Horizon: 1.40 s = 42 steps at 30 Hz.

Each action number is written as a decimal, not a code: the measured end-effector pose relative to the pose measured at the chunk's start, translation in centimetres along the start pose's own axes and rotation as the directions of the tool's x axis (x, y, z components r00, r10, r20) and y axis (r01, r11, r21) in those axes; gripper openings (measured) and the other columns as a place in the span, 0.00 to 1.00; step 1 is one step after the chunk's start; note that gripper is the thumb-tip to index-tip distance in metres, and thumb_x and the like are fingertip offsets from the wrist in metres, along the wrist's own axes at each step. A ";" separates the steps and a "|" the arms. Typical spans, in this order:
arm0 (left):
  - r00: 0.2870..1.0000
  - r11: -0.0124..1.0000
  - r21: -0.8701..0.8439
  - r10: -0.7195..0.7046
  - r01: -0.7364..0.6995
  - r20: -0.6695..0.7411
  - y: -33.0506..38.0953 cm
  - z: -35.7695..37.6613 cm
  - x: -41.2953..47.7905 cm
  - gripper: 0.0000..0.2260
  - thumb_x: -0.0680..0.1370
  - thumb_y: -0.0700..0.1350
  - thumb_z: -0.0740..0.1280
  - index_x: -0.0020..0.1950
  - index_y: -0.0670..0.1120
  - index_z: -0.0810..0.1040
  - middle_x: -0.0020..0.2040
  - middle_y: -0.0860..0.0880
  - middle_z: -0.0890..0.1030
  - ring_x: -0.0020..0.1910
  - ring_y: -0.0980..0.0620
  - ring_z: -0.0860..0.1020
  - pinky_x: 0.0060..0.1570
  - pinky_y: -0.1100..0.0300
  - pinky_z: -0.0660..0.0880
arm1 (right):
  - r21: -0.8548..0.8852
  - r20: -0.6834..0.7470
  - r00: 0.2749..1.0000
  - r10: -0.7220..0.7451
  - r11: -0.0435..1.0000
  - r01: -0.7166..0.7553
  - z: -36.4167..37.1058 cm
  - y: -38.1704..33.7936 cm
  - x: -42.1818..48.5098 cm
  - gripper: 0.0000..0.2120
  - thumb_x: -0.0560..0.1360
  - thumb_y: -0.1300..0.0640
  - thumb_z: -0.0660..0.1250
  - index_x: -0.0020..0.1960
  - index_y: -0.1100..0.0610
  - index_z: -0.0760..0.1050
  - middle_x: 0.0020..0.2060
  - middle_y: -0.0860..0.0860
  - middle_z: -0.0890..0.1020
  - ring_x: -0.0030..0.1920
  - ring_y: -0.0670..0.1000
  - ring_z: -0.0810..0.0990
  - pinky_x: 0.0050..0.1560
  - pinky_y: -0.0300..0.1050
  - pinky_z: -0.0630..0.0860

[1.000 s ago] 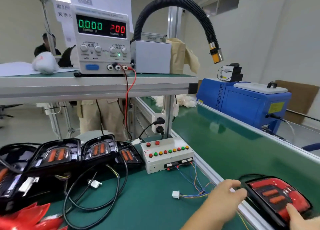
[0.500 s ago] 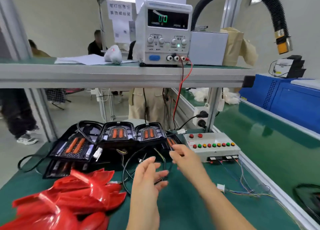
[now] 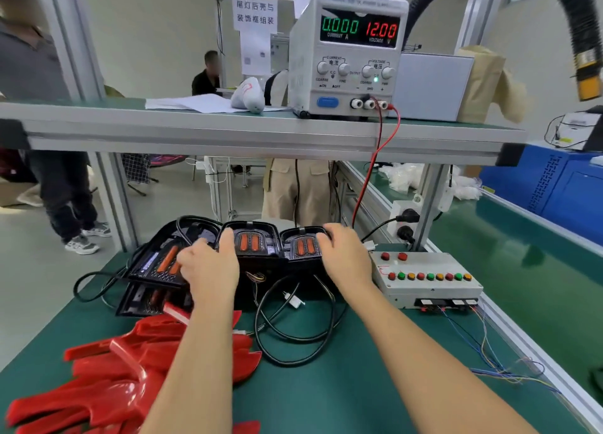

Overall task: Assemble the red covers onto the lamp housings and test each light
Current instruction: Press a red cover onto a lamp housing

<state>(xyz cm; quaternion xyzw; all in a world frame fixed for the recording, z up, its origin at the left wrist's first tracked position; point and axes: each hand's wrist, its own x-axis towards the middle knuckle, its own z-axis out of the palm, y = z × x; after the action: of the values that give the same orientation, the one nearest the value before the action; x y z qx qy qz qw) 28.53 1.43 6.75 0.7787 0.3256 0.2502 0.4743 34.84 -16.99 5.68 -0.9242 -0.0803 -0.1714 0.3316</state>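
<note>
— When both hands sat mid-frame, what did they hold?
— The left hand curled over the left edge of the middle lamp housing; the right hand gripped the right lamp housing beside it.
— And the red covers?
— Piled at lower left on the green table.
</note>
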 end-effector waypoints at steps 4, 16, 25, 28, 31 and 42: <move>0.977 0.982 0.187 -0.064 0.025 0.204 -0.8 0.8 2.3 0.27 0.80 0.58 0.56 0.68 0.37 0.68 0.61 0.34 0.75 0.57 0.35 0.77 0.62 0.45 0.72 | -0.049 0.299 0.947 -0.115 0.990 0.136 1.2 -3.8 -0.2 0.16 0.82 0.53 0.53 0.42 0.56 0.74 0.47 0.57 0.78 0.50 0.58 0.75 0.46 0.49 0.70; 0.971 0.901 -0.410 -0.047 0.144 0.236 -2.1 -0.6 -3.7 0.04 0.78 0.39 0.61 0.44 0.44 0.74 0.39 0.50 0.79 0.28 0.52 0.82 0.37 0.57 0.81 | 0.628 0.515 0.846 0.140 0.610 -0.483 -0.6 -2.2 -3.4 0.15 0.76 0.40 0.64 0.56 0.49 0.75 0.48 0.47 0.85 0.44 0.49 0.85 0.37 0.43 0.79; 0.870 0.974 -0.174 -0.043 0.146 0.490 -3.9 -2.8 -8.5 0.13 0.80 0.51 0.62 0.47 0.41 0.72 0.43 0.40 0.79 0.28 0.47 0.82 0.36 0.52 0.81 | 0.735 0.474 0.851 0.224 0.432 -0.523 -3.9 3.9 -9.1 0.15 0.77 0.59 0.68 0.62 0.50 0.73 0.46 0.51 0.87 0.44 0.54 0.86 0.35 0.45 0.81; 0.951 0.991 0.101 0.049 -0.083 0.306 -4.1 -4.3 -7.5 0.11 0.79 0.51 0.63 0.49 0.45 0.67 0.43 0.43 0.79 0.31 0.45 0.82 0.42 0.48 0.80 | 0.728 0.478 0.838 0.264 0.414 -0.546 -5.2 6.0 -11.9 0.16 0.76 0.59 0.68 0.62 0.49 0.74 0.47 0.53 0.86 0.44 0.57 0.86 0.35 0.47 0.81; 0.948 0.981 0.157 0.060 -0.114 0.312 -4.4 -3.9 -7.0 0.23 0.80 0.48 0.63 0.72 0.47 0.58 0.42 0.46 0.79 0.41 0.43 0.81 0.51 0.50 0.76 | 0.687 0.504 0.817 0.281 0.443 -0.576 -6.2 7.4 -14.6 0.15 0.76 0.59 0.67 0.61 0.49 0.74 0.47 0.56 0.86 0.45 0.60 0.86 0.45 0.54 0.82; 0.794 0.953 0.122 0.157 -0.278 0.587 -4.3 -2.7 -8.4 0.15 0.76 0.33 0.53 0.50 0.48 0.76 0.32 0.49 0.79 0.26 0.52 0.78 0.29 0.65 0.73 | 0.603 0.469 0.795 0.385 0.518 -0.607 -7.9 8.3 -20.3 0.18 0.76 0.67 0.67 0.65 0.57 0.73 0.43 0.62 0.85 0.42 0.55 0.81 0.44 0.38 0.75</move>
<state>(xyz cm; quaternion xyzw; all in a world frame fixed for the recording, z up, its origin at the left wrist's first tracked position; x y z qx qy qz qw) 19.90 -1.84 3.37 0.8939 0.1002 0.0246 0.4363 16.09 -29.17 -1.02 -0.7100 0.0830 0.1090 0.6907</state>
